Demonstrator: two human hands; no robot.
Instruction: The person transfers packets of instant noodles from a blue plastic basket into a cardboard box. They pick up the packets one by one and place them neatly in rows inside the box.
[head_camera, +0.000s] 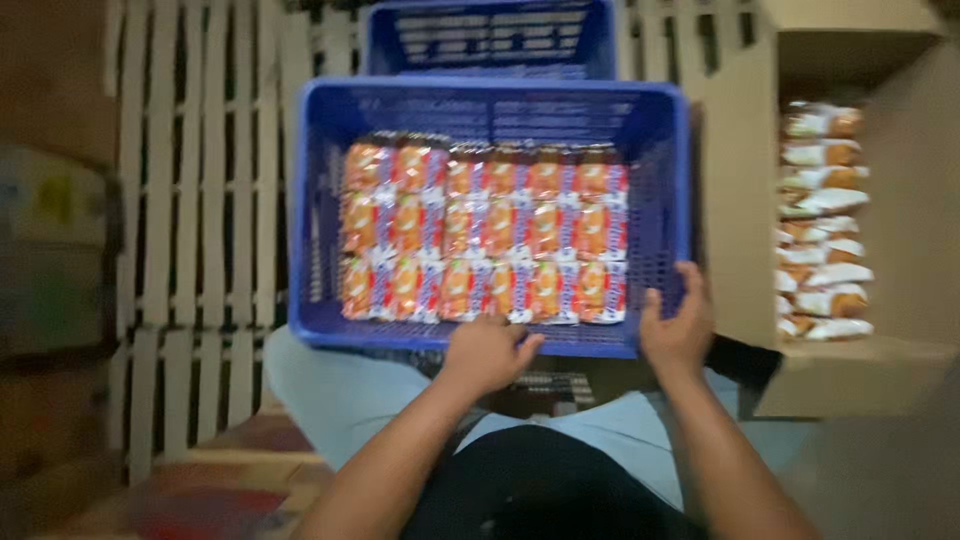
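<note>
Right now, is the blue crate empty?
No, the blue crate holds rows of orange packets covering its floor.

- The crate (660, 130) sits in front of the person's knees, on the slatted pallet (200, 200).
- In it lie packets (485, 235) in 3 rows, side by side.
- A 2nd crate (490, 35) stands behind it.
- The carton (740, 180) stands just right of the crate, with wrapped packs (820, 220) stacked inside.
- The left hand (487, 352) rests on the crate's near rim; the right hand (678, 325) grips its near right corner.
</note>
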